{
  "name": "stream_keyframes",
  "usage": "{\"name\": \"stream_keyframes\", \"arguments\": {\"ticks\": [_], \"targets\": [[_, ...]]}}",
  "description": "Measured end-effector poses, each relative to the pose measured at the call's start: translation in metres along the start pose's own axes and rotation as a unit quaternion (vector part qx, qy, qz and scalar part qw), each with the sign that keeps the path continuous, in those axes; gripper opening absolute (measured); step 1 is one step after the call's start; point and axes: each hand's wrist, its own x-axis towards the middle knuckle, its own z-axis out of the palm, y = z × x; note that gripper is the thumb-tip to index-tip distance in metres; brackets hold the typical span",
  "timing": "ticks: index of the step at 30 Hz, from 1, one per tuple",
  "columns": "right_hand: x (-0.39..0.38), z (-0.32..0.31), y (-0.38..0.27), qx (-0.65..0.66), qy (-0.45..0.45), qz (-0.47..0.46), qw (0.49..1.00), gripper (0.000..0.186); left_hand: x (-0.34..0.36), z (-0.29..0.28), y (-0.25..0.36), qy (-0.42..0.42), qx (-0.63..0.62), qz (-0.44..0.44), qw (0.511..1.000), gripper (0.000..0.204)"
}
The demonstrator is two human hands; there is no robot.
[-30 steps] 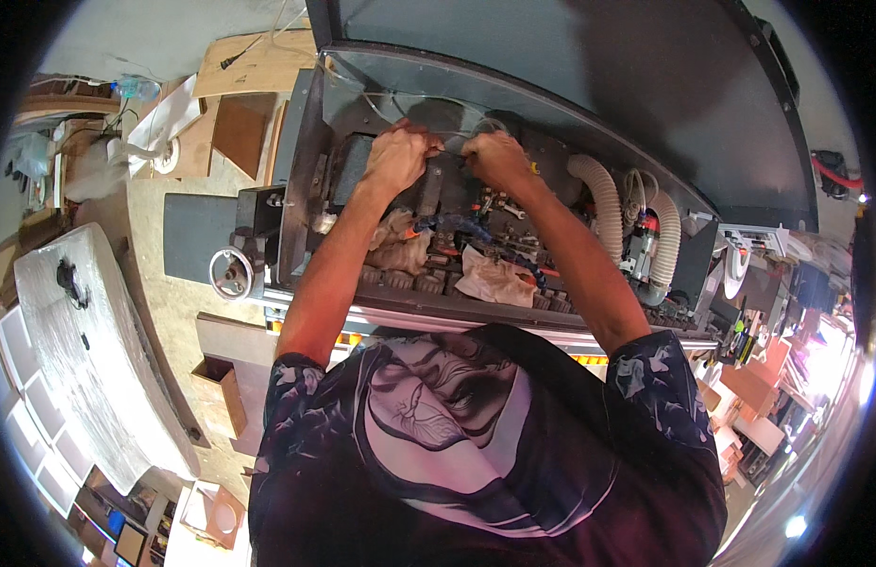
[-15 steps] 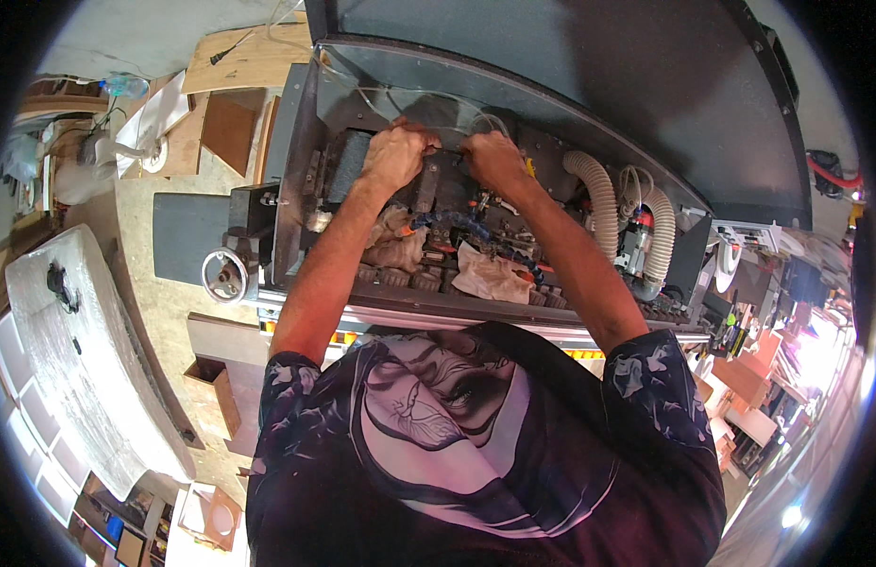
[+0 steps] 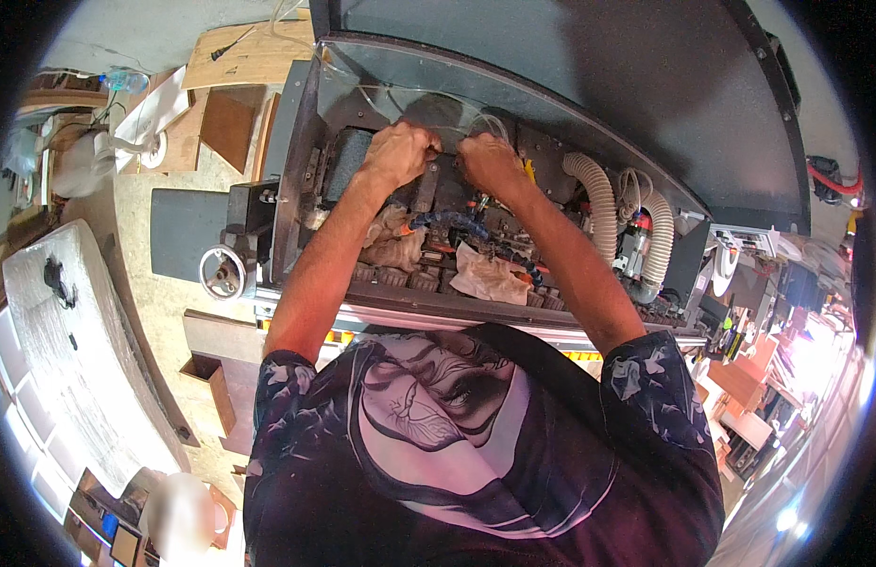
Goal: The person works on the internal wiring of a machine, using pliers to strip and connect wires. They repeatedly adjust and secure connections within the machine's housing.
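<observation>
Both my arms reach into a long dark machine housing (image 3: 381, 304) under its raised lid (image 3: 646, 66). My left hand (image 3: 398, 154) is closed, its fingers curled together near the back of the housing, beside a dark textured cylinder (image 3: 348, 165). Just to its right, my right hand (image 3: 492, 163) is also closed, fingertips turned toward the left hand. What the fingers pinch is too small and hidden to make out. Thin clear tubing (image 3: 428, 93) loops behind both hands. Below them lie a dark blue segmented hose (image 3: 449, 220) and two crumpled tan cloths (image 3: 492, 275).
Two ribbed cream hoses (image 3: 600, 203) rise on the housing's right side. A handwheel (image 3: 222, 272) sticks out at the left end, near a plastic-wrapped panel (image 3: 88, 350) on the floor. Wooden boards (image 3: 239, 57) stand at the far left, and an open wooden box (image 3: 209, 387) stands nearer.
My right hand has shifted slightly left and its fingers are drawn in more. The left hand stays in nearly the same place.
</observation>
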Motion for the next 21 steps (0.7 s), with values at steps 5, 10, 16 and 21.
{"name": "stream_keyframes", "arguments": {"ticks": [5,10,16,21], "targets": [[0.002,-0.02,-0.001,0.014,-0.07,-0.017,0.997,0.02,-0.013,0.0,0.01,0.051,0.076,0.041,0.995,0.017],[-0.002,-0.022,-0.013,-0.023,-0.075,0.006,0.997,0.02,-0.007,0.017,-0.005,0.041,0.09,0.047,0.994,0.013],[-0.001,-0.018,-0.022,-0.066,-0.085,-0.019,0.994,0.024,-0.01,0.015,-0.012,0.054,0.129,0.082,0.987,0.016],[-0.003,-0.01,-0.023,-0.117,-0.036,-0.045,0.991,0.028,0.001,-0.008,-0.001,-0.071,0.154,0.062,0.984,0.015]]}}
